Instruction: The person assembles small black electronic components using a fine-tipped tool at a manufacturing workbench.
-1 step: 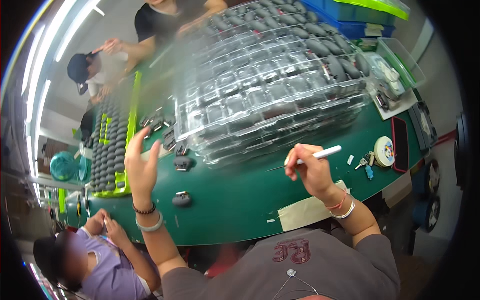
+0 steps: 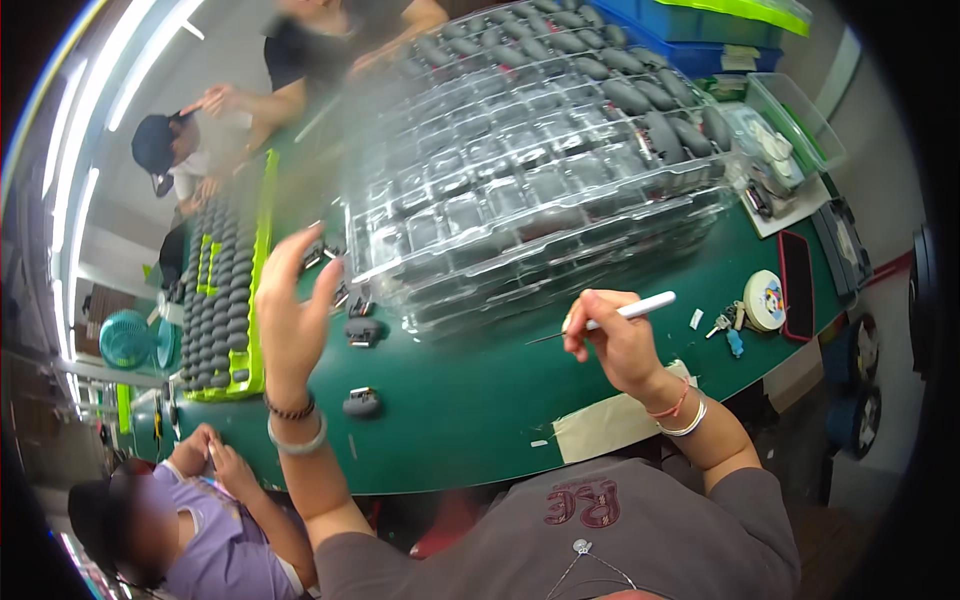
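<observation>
My left hand [image 2: 293, 315] is raised over the left part of the green table, thumb and fingers apart, holding nothing. It is nearest to a cluster of small dark parts [image 2: 345, 295]. A rounded dark grey piece [image 2: 364, 331] with a metallic part lies beside its wrist side, and a similar dark grey piece [image 2: 362, 402] lies nearer me. My right hand [image 2: 612, 340] is closed around a slim white-handled precision screwdriver [image 2: 645, 305], its thin metal shaft pointing left above the table. Stacked clear plastic trays [image 2: 465, 250] stand beyond both hands, with dark grey rounded pieces [image 2: 665, 138] in them.
A bright green tray [image 2: 262, 250] of grey pieces stands at left. At right lie a red-edged phone [image 2: 797, 285], a round tin [image 2: 765, 300], keys [image 2: 722, 325] and a clear bin [image 2: 795, 120]. A beige cloth [image 2: 600, 432] lies at the front edge. Other people sit at left and far side.
My left hand has shifted slightly to the right and its fingers have risen a little toward the trays. My right hand keeps the screwdriver almost in the same place.
</observation>
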`<move>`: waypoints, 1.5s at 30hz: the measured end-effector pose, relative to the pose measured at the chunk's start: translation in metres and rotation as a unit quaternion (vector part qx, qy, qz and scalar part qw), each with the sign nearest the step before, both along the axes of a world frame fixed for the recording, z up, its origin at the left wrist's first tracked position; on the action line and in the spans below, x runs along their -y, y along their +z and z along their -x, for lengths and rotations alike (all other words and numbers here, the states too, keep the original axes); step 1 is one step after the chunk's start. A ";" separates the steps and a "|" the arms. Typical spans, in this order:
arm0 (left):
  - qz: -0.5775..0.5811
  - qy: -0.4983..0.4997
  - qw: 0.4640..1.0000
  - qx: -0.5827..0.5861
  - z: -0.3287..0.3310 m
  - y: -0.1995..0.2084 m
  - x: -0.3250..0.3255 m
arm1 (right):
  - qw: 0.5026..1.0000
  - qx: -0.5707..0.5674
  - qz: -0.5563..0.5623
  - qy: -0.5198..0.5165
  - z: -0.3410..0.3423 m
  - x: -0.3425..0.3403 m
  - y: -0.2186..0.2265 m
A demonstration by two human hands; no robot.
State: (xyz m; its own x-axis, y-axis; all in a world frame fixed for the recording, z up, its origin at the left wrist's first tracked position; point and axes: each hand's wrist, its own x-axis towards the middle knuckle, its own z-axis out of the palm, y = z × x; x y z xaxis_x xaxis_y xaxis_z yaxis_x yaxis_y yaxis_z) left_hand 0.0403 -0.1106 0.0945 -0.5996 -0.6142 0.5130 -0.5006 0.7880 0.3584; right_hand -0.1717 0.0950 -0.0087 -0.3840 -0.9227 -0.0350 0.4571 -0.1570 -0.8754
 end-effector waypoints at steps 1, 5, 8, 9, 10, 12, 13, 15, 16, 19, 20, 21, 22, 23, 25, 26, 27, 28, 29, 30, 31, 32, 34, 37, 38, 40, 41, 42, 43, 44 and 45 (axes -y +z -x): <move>0.049 -0.091 0.994 0.019 0.039 0.017 -0.005 | 1.000 -0.012 0.000 -0.005 0.003 -0.001 0.000; 0.175 -0.356 0.917 0.041 0.190 0.027 -0.006 | 0.996 -0.089 -0.001 -0.023 0.008 0.003 -0.004; 0.206 -0.321 0.912 0.152 0.276 0.013 -0.001 | 0.996 -0.086 -0.009 -0.037 0.008 0.007 -0.005; 0.183 -0.320 0.917 0.154 0.293 0.007 0.003 | 0.995 -0.092 -0.005 -0.038 0.006 0.007 -0.004; 0.177 -0.312 0.913 0.195 0.308 0.005 0.004 | 0.995 -0.089 -0.011 -0.038 0.006 0.007 -0.004; 0.161 -0.319 0.903 0.239 0.323 0.000 0.011 | 0.996 -0.086 -0.011 -0.029 0.006 0.007 -0.003; 0.156 -0.320 0.903 0.239 0.325 0.000 0.010 | 0.996 -0.085 -0.010 -0.034 0.005 0.006 -0.002; 0.161 -0.330 0.901 0.232 0.327 0.001 0.009 | 0.995 -0.097 -0.005 -0.025 0.002 0.004 0.000; 0.163 -0.337 0.899 0.226 0.324 0.003 0.008 | 0.995 -0.099 0.001 -0.022 0.001 0.003 0.000; 0.057 -0.359 0.924 0.119 0.299 0.017 0.011 | 0.994 -0.112 0.003 -0.019 0.001 0.001 -0.001; -0.034 -0.403 0.914 0.040 0.281 0.021 0.012 | 0.994 -0.107 0.001 -0.018 -0.001 0.000 0.001; -0.130 -0.443 0.886 -0.038 0.265 0.022 0.009 | 0.995 -0.101 0.002 -0.024 0.001 0.000 0.002; -0.217 -0.457 0.860 -0.065 0.241 0.029 -0.002 | 0.995 -0.093 0.002 -0.028 0.003 0.000 0.003; -0.303 -0.463 0.828 -0.094 0.215 0.034 -0.017 | 0.996 -0.084 0.010 -0.028 0.005 -0.001 0.001; -0.408 -0.430 0.786 -0.176 0.165 0.027 -0.039 | 0.996 -0.085 0.028 -0.028 0.009 -0.001 0.001; -0.479 -0.411 0.747 -0.208 0.143 0.021 -0.052 | 0.995 -0.089 0.036 -0.034 0.010 -0.002 -0.001; -0.540 -0.380 0.709 -0.248 0.114 0.016 -0.067 | 0.992 -0.112 0.042 -0.027 0.008 -0.005 0.002; -0.557 -0.352 0.708 -0.255 0.090 0.005 -0.073 | 0.992 -0.111 0.052 -0.031 0.006 -0.006 0.005; -0.598 -0.330 0.672 -0.287 0.072 -0.005 -0.079 | 0.991 -0.112 0.061 -0.038 0.006 -0.005 0.006; -0.602 -0.301 0.681 -0.288 0.058 -0.015 -0.083 | 0.990 -0.107 0.085 -0.044 0.006 -0.004 0.003; -0.605 -0.274 0.689 -0.290 0.048 -0.026 -0.088 | 0.987 -0.105 0.110 -0.051 0.007 -0.004 0.001; -0.600 -0.237 0.707 -0.288 0.041 -0.036 -0.095 | 0.990 -0.096 0.095 -0.046 0.008 -0.005 0.005; -0.587 -0.197 0.733 -0.281 0.032 -0.063 -0.100 | 0.993 -0.057 0.093 -0.050 0.007 -0.003 0.008; -0.603 -0.172 0.718 -0.301 0.027 -0.081 -0.103 | 0.995 -0.022 0.083 -0.056 0.002 -0.003 0.015; -0.623 -0.166 0.704 -0.298 0.026 -0.084 -0.102 | 0.994 -0.050 0.091 -0.045 0.001 -0.005 0.019; -0.644 -0.161 0.691 -0.286 0.026 -0.094 -0.100 | 0.990 -0.084 0.114 -0.025 -0.003 -0.007 0.024; -0.648 -0.161 0.686 -0.287 0.026 -0.097 -0.100 | 0.990 -0.085 0.107 -0.026 -0.006 -0.008 0.023; -0.631 -0.178 0.709 -0.260 0.027 -0.100 -0.101 | 0.990 -0.106 0.088 -0.039 -0.009 -0.009 0.023; -0.612 -0.196 0.730 -0.231 0.028 -0.103 -0.102 | 0.988 -0.125 0.068 -0.053 -0.012 -0.010 0.022; -0.597 -0.198 0.743 -0.228 0.030 -0.102 -0.107 | 0.991 -0.111 0.053 -0.057 -0.015 -0.010 0.018; -0.600 -0.201 0.741 -0.225 0.031 -0.104 -0.108 | 0.991 -0.111 0.047 -0.058 -0.019 -0.008 0.013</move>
State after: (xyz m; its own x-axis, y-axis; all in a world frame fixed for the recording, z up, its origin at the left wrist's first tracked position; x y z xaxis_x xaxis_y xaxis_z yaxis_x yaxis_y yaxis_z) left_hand 0.0092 -0.0022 -0.0099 -0.7920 -0.6081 -0.0551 0.0706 -0.1808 0.9810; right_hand -0.1532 0.1034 0.0048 -0.4769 -0.8668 0.1459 0.2291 -0.2828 -0.9314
